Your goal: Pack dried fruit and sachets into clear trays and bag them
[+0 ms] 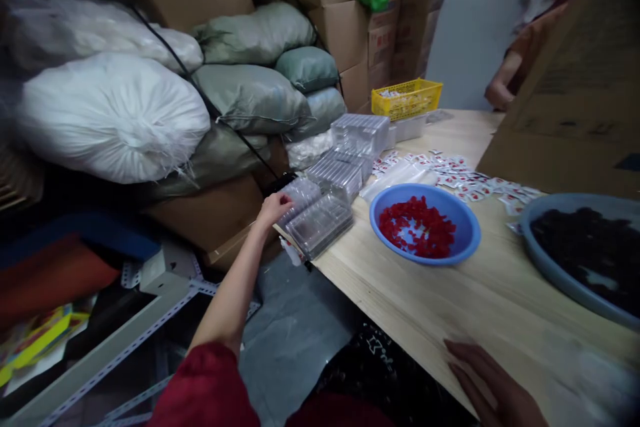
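My left hand (275,209) reaches to the table's left end. Its fingers are curled onto the edge of a clear plastic box (299,195) among several stacked ones. Just beside it lies another clear box with compartments (320,223). My right hand (493,383), a little blurred, is low over the near edge of the wooden table (400,307), its fingers stretched out and holding nothing. Between the hands and farther back stands a blue bowl (475,240) with small red pieces (417,227) in it.
A wide basin (530,227) of dark pieces stands right. Small printed packets (460,177), a yellow basket (407,100) and a large carton (565,113) are behind. Stuffed sacks (115,117) and a metal frame (165,310) are left. Another person's arm (520,60) shows at back right.
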{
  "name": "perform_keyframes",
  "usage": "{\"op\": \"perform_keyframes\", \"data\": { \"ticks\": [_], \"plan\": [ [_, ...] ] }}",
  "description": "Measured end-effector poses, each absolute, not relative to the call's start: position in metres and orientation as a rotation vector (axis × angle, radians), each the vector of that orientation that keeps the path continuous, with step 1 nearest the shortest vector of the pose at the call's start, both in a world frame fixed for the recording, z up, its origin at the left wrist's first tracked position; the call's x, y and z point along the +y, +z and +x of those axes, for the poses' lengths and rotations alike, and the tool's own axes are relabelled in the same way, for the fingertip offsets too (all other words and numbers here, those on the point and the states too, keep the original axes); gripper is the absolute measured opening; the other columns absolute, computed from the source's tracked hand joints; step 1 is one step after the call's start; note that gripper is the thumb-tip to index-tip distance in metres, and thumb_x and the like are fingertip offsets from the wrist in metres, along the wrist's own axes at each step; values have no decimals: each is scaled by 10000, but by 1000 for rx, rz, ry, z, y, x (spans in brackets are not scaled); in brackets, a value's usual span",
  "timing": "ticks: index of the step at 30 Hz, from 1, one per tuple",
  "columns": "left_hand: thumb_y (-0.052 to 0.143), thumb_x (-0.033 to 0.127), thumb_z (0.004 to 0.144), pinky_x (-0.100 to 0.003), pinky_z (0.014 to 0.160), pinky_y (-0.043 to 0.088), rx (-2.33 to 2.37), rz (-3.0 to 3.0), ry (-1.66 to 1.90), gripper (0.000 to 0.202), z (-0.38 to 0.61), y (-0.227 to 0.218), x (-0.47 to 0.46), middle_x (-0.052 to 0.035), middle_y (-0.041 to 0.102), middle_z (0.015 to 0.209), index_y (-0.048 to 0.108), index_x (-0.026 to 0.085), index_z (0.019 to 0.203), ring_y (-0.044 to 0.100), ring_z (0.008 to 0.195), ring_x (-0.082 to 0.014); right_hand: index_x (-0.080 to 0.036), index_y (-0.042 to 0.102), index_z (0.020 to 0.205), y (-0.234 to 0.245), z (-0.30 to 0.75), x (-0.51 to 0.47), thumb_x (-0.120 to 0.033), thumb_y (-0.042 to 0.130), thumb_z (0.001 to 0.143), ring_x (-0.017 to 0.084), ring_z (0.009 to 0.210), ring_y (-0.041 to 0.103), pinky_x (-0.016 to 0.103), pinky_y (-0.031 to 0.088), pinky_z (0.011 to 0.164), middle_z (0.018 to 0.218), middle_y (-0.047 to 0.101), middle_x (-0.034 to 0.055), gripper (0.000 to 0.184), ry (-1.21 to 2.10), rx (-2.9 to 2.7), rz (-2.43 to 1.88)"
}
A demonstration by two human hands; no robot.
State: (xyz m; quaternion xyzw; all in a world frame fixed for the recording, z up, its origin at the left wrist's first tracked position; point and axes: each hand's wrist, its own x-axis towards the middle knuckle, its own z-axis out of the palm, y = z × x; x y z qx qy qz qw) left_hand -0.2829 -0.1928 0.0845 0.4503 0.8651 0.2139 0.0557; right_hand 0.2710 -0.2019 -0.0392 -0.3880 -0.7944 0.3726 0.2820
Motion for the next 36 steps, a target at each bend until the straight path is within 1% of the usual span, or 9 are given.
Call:
{"op": "perform_keyframes", "data": {
  "ticks": [3,6,9,12,17,24,30,33,36],
  "plan": [
    [691,411,677,-250,637,391,2581,1318,562,273,-303,77,-174,-15,666,708,701,154,770,571,696,-163,-343,750,1069,-33,246,-196,-520,598,832,334,1057,685,493,598,889,1141,722,75,332,1034,-2103,-1005],
    [678,411,669,-244,604,369,2540,1300,504,265,-311,70,-162,4,622,625,696,150,708,532,633,-143,-303,762,952,-30,234,-186,-548,596,833,326,1070,670,483,570,921,1113,720,96,319,1068,-1989,-1058],
    [645,404,684,-239,592,363,2505,1321,464,265,-311,69,-158,8,607,598,693,144,701,518,618,-139,-252,750,899,-28,226,-163,-587,618,814,297,997,681,429,584,849,1076,713,111,370,1122,-1843,-1137],
    [617,382,702,-240,585,368,2501,1357,414,257,-309,73,-158,-5,617,595,694,137,709,533,624,-153,-216,732,940,-28,209,-134,-620,656,784,267,945,679,390,576,820,1029,718,107,440,1228,-1689,-1130],
    [575,337,755,-257,628,415,2536,1466,282,233,-299,78,-157,-45,698,707,726,161,774,611,698,-199,-186,706,869,-36,166,-99,-657,729,705,247,808,675,393,573,752,854,734,78,499,1451,-1455,-1076],
    [543,275,798,-356,823,463,2723,1573,60,206,-285,72,-159,-159,715,962,714,160,806,652,954,-309,-172,691,883,-44,168,-73,-592,773,693,223,788,677,344,576,693,844,726,74,468,1421,-1337,-1107],
    [457,227,882,-349,874,453,2809,1645,72,235,-280,70,-175,-161,682,1035,673,154,936,606,1045,-289,-166,710,918,-35,216,-60,-593,753,692,214,770,668,334,580,714,851,721,78,485,1290,-1453,-1189],
    [388,231,928,-364,879,442,2888,1658,171,269,-278,77,-183,-158,653,1058,628,149,1019,582,1031,-280,-167,728,907,-37,232,-79,-609,725,706,237,811,682,344,588,736,882,736,93,485,1255,-1518,-1232],
    [349,247,955,-371,872,431,2961,1660,256,275,-275,95,-190,-144,627,1053,600,161,1028,565,1009,-272,-175,739,887,-44,238,-106,-630,716,696,256,845,697,344,594,754,880,747,97,494,1293,-1499,-1260]
  ]
}}
